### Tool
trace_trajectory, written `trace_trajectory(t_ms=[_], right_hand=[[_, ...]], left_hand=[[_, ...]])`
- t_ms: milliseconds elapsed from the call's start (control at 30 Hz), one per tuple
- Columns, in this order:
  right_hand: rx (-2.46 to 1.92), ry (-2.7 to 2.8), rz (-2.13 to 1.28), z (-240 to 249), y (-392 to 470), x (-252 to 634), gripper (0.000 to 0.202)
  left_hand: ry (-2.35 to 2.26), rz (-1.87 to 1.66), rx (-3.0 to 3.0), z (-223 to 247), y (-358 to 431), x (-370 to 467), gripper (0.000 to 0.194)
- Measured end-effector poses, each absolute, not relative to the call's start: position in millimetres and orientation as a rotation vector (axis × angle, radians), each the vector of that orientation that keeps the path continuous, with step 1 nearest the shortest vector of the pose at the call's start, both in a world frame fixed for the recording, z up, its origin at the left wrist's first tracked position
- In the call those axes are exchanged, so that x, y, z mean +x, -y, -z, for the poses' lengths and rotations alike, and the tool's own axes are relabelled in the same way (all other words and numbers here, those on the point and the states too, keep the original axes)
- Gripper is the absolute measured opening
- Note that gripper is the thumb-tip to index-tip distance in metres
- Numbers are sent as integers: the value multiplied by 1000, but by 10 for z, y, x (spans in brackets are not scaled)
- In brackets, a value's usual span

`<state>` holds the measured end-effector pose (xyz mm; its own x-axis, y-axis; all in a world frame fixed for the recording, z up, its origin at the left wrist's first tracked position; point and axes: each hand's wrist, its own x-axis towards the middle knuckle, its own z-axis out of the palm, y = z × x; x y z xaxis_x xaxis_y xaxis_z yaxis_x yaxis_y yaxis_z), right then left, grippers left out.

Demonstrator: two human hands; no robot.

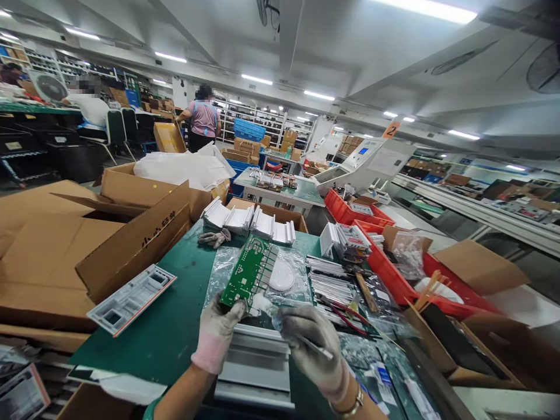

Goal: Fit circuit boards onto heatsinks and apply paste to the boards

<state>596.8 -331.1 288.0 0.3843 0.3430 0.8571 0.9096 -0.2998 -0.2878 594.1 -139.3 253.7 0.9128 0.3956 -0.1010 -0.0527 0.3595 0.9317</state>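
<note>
My left hand (219,329), in a pale work glove, is closed on the near end of a green circuit board (250,269), which it holds tilted up. My right hand (312,344), in a greyish, soiled glove, grips a slim tool (321,347) whose exact kind I cannot make out. White paste (261,303) shows at the board's lower right edge, close to the right fingers. Behind the board a round white lid or dish (282,275) lies on clear plastic film (301,261). Below both hands sits a grey-white metal profile (256,367).
More metal profiles (250,220) line the table's far edge beside a loose glove (214,237). A grey plastic panel (131,297) lies left. Thin metal strips (330,283) and red-handled pliers (345,315) lie right, near red crates (385,274). Cardboard boxes (131,245) flank the left; two people are farther back.
</note>
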Motion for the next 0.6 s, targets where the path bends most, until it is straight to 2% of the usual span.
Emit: trace_trajectory(t_ms=[333, 600], right_hand=[[-1858, 796, 1122, -3059, 3375, 6402, 7], [-1935, 622, 1240, -3061, 3378, 6479, 14]], left_hand=[[-309, -261, 1317, -2597, 1346, 5798, 44], [-300, -285, 1350, -2591, 1307, 5719, 44]])
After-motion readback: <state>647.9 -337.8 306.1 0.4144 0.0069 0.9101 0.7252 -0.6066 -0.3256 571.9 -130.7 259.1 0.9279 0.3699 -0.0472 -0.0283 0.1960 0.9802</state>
